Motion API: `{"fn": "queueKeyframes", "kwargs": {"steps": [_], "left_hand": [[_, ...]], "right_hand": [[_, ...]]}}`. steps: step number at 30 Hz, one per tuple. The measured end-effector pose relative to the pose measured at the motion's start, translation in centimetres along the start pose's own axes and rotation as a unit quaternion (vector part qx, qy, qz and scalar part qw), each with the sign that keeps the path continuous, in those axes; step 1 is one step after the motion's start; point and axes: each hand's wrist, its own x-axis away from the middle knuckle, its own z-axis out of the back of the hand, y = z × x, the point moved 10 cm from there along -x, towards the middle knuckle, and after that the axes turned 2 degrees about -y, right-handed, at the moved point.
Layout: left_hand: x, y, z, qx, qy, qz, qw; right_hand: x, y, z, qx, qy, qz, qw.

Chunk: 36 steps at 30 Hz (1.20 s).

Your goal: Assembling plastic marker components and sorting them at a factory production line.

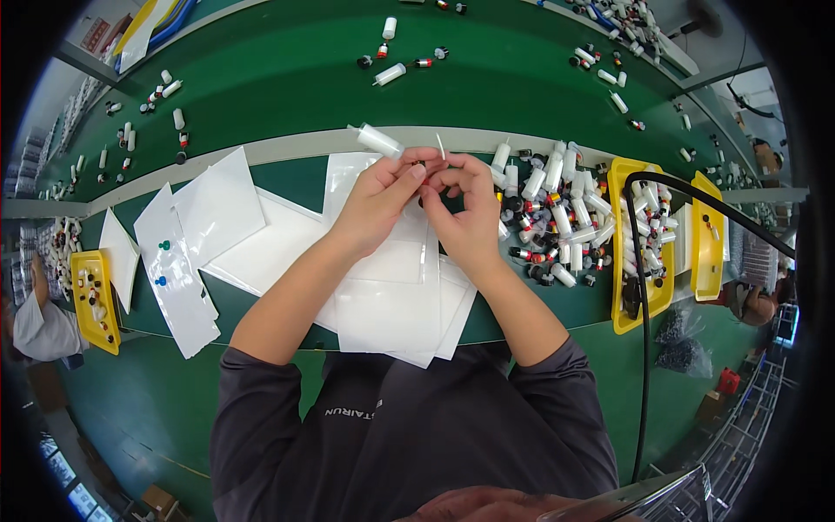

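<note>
My left hand [378,202] is closed, with a white plastic cylinder with a thin nozzle [379,141] sticking out beyond its fingers to the upper left. Close beside it, my right hand [467,209] has its fingers bent into a pinch, the fingertips meeting those of the left. A thin white stick [440,146] rises between the two hands; which one grips it I cannot tell. Something small and dark shows between the fingertips, mostly hidden. Below the hands lie overlapping white sheets [389,313], some in clear sleeves.
Right of my hands is a heap of white cylinders and black-red small parts [557,204], then a yellow tray [620,261] of the same. A black cable [644,348] arches over it. More parts dot the green belt [287,78]. At left lie white sheets [170,270] and another yellow tray [110,335].
</note>
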Motion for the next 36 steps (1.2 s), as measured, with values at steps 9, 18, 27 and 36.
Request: {"fn": "queueKeyframes", "kwargs": {"steps": [9, 18, 27, 36], "left_hand": [[-0.4, 0.2, 2.2, -0.125, 0.038, 0.002, 0.991], [-0.6, 0.2, 2.4, -0.098, 0.057, -0.009, 0.993], [-0.6, -1.2, 1.8, -0.223, -0.017, 0.037, 0.974], [-0.6, -1.6, 2.0, -0.258, -0.004, 0.04, 0.965]], "right_hand": [[-0.1, 1.1, 0.3, -0.025, 0.004, -0.011, 1.0], [-0.6, 0.4, 0.2, -0.062, -0.033, 0.025, 0.997], [-0.9, 4.8, -0.7, -0.195, -0.236, -0.227, 0.925], [-0.7, 4.7, -0.4, -0.095, -0.198, -0.235, 0.947]]}}
